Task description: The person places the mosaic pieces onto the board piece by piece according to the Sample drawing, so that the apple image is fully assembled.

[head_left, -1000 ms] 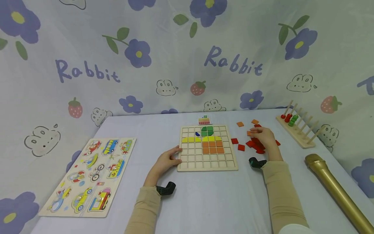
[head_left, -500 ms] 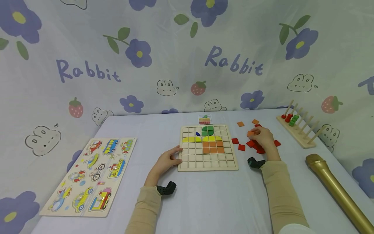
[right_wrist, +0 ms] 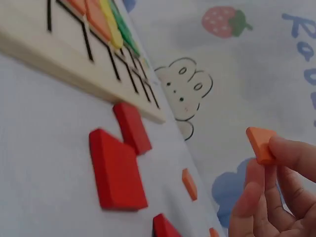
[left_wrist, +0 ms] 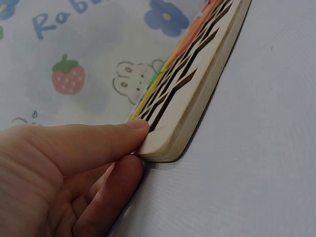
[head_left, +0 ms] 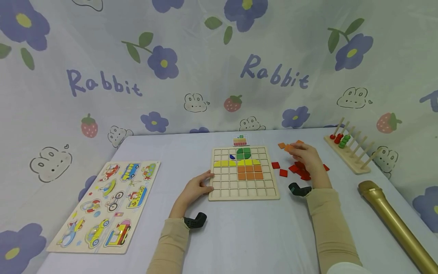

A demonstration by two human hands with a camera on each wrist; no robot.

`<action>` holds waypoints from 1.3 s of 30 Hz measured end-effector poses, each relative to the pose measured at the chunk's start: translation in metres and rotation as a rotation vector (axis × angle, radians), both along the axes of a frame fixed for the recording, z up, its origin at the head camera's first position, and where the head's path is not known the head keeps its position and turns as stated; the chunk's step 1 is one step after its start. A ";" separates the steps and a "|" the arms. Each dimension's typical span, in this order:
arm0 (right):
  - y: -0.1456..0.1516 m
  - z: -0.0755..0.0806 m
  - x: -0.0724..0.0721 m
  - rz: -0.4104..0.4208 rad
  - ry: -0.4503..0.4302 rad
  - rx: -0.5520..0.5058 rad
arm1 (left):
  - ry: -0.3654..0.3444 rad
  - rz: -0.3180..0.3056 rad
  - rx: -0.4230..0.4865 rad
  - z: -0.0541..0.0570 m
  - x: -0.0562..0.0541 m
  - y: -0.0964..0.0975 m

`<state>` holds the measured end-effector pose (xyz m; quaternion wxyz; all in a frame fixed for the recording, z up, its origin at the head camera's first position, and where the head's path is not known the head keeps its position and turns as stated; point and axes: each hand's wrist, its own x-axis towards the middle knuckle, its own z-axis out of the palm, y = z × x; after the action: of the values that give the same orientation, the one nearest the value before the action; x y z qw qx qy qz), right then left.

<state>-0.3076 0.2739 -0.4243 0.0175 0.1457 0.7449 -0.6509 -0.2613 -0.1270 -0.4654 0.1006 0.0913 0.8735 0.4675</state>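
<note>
In the head view, my right hand [head_left: 306,156] pinches a square orange tile [head_left: 289,148] above the table. The right wrist view shows that orange tile [right_wrist: 261,144] between thumb and fingertips. My left hand [head_left: 194,189] holds the left edge of a wooden grid board [head_left: 244,194]; in the left wrist view the thumb lies over the board's edge near a corner [left_wrist: 165,148]. On the board sit green pieces [head_left: 243,153], a row of yellow pieces [head_left: 220,163], a small blue piece [head_left: 232,156] and two rows of orange tiles [head_left: 250,172].
Red tiles [head_left: 301,170] lie heaped under and beside the right hand, with a loose orange tile [head_left: 281,145] behind. A pattern card [head_left: 240,140] is behind the board. A vehicle puzzle [head_left: 106,205] lies left; a bead rack [head_left: 347,154] and gold microphone [head_left: 393,220] are right.
My right hand has lifted the orange tile off the pile and shifted it slightly left and away from me. The left hand stays at the board's edge.
</note>
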 end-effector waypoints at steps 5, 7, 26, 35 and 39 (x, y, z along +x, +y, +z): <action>-0.009 0.018 0.004 0.073 -0.003 -0.433 | 0.007 0.006 -0.011 -0.001 -0.001 -0.001; -0.014 0.021 0.005 0.121 -0.007 -0.507 | 0.008 0.007 -0.010 0.000 -0.001 -0.001; -0.119 -0.003 -0.008 0.419 -0.074 -0.149 | 0.011 0.015 -0.010 0.000 0.000 -0.003; -0.156 -0.010 -0.017 0.354 -0.092 0.186 | 0.006 0.015 -0.011 -0.001 0.001 -0.002; -0.163 -0.011 -0.018 0.353 -0.059 0.320 | -0.008 0.020 -0.012 0.000 0.002 0.000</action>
<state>-0.3258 0.1104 -0.4349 0.1293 0.0329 0.8517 -0.5067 -0.2593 -0.1275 -0.4650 0.0999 0.0800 0.8767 0.4638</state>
